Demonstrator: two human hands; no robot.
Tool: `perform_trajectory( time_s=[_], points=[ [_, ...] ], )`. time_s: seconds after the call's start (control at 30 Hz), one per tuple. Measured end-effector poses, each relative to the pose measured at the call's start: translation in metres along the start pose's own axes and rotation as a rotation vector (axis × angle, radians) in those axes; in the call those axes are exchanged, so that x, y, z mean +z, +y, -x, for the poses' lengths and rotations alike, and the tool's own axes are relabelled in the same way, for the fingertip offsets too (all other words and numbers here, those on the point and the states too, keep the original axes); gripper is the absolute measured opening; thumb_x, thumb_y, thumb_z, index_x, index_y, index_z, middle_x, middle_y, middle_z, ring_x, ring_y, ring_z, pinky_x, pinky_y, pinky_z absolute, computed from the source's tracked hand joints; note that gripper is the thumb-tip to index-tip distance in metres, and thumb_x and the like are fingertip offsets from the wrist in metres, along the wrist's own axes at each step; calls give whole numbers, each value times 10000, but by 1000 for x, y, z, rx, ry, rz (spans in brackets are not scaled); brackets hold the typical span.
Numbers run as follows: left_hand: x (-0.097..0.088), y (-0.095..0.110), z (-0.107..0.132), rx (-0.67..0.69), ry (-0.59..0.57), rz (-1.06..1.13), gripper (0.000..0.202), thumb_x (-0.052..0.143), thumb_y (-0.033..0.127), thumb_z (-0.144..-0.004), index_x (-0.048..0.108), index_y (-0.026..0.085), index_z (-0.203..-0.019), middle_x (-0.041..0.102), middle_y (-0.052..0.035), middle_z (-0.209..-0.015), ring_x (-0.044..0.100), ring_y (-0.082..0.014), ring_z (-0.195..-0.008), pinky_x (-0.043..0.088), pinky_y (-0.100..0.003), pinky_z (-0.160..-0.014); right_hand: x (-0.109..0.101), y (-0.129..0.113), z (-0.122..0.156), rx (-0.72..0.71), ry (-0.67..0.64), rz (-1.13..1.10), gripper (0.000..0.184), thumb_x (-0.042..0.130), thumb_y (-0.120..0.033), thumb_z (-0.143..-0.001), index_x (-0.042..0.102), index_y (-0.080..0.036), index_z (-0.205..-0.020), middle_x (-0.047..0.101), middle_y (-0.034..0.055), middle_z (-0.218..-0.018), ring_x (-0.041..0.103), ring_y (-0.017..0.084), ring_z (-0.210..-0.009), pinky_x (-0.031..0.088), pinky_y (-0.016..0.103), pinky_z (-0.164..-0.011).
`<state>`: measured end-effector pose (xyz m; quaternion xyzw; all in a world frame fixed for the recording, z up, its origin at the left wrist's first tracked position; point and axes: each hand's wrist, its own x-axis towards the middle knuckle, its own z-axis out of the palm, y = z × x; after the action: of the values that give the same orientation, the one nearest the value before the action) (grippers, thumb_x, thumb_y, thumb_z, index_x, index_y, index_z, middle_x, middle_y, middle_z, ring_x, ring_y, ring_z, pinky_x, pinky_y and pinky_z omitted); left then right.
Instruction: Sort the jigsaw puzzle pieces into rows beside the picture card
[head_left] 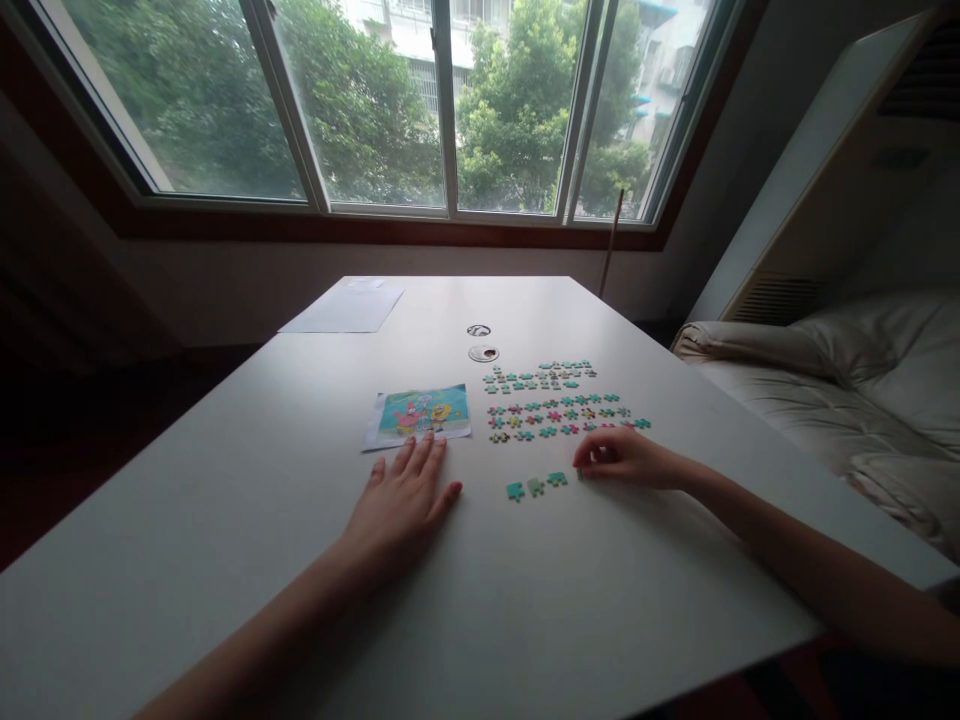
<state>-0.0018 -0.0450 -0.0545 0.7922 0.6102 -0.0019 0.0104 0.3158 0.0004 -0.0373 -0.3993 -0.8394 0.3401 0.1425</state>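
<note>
My left hand (405, 500) lies flat and open on the white table (262, 480), fingertips just short of a colourful cartoon picture card (420, 414). My right hand (622, 458) rests on the table with fingers pinched together at the right end of a short row of three teal puzzle pieces (535, 487); what the fingers hold is too small to make out. Beyond it, several small puzzle pieces (559, 405) in teal, pink and yellow lie spread in rows.
A sheet of paper (345, 308) lies at the table's far left. Two round cable holes (483, 352) sit near the middle. A wide window runs behind the table, and a bed with pale bedding (847, 380) stands to the right.
</note>
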Motion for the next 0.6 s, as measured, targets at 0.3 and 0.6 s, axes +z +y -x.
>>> perform_trajectory(
  time_s=[0.3, 0.6],
  points=[
    [-6, 0, 11, -32, -60, -27, 643, 211, 504, -860, 226, 98, -1358, 187, -132, -1422, 177, -331, -1287, 257, -503, -972, -11, 0, 3, -22, -59, 126, 332, 606, -436, -703, 625, -194, -929, 514, 41, -877, 452, 113, -701, 379, 219, -603],
    [-9, 19, 23, -5, -37, -83, 636, 280, 521, -841, 304, 118, -1332, 286, -190, -1378, 248, -387, -1246, 235, -547, -956, -11, 2, 2, -32, -22, 145, 264, 554, -401, -753, 611, -176, -881, 512, 39, -812, 465, 116, -687, 385, 225, -606]
  ],
)
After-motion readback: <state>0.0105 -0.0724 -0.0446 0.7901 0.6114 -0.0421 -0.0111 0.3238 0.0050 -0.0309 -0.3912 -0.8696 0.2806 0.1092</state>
